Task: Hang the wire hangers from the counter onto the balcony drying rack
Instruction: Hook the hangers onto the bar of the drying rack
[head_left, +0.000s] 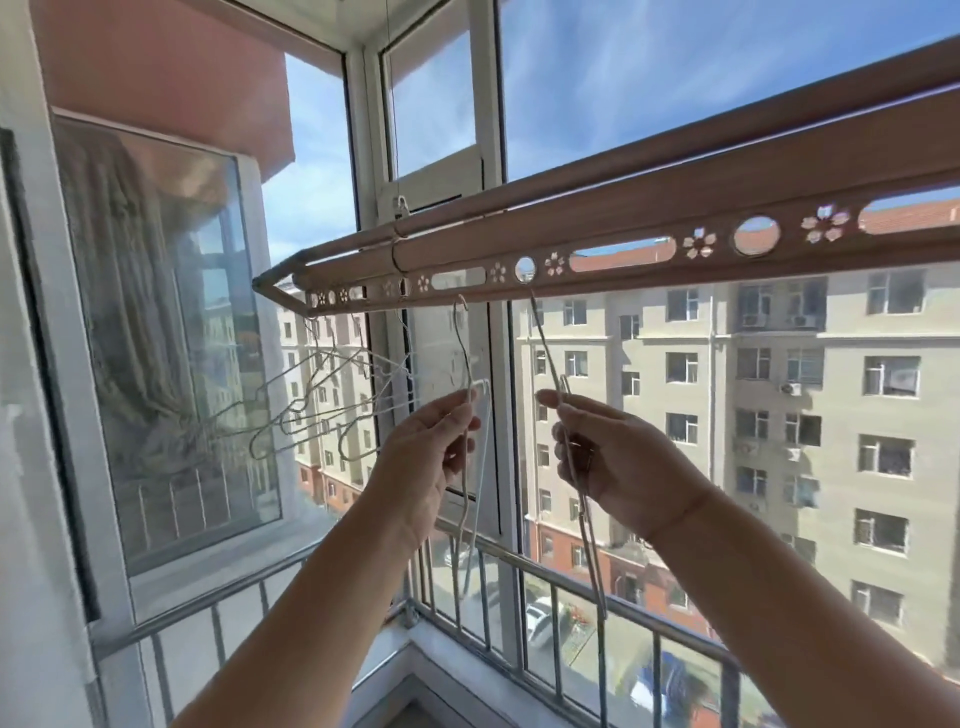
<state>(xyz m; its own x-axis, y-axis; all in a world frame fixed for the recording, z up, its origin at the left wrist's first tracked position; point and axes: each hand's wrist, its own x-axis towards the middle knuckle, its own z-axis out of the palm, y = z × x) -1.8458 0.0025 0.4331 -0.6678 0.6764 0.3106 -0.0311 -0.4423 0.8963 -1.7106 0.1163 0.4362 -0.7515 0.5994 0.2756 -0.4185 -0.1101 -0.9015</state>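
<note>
A brown drying rack (623, 228) with round and flower-shaped holes runs across the view above my hands. My left hand (426, 457) pinches the neck of a white wire hanger (480, 467); its hook (460, 322) sits just under the rack's lower edge. My right hand (613, 457) pinches the neck of a grey wire hanger (589, 545), whose hook reaches up to a round hole (524, 268) in the rack. Several more wire hangers (322, 405) hang from the rack's left end.
A steel balcony railing (519, 566) runs below my arms in front of the window panes. An open window sash (171, 338) stands at the left. A thin cable (392, 104) holds the rack from above. Apartment blocks lie outside.
</note>
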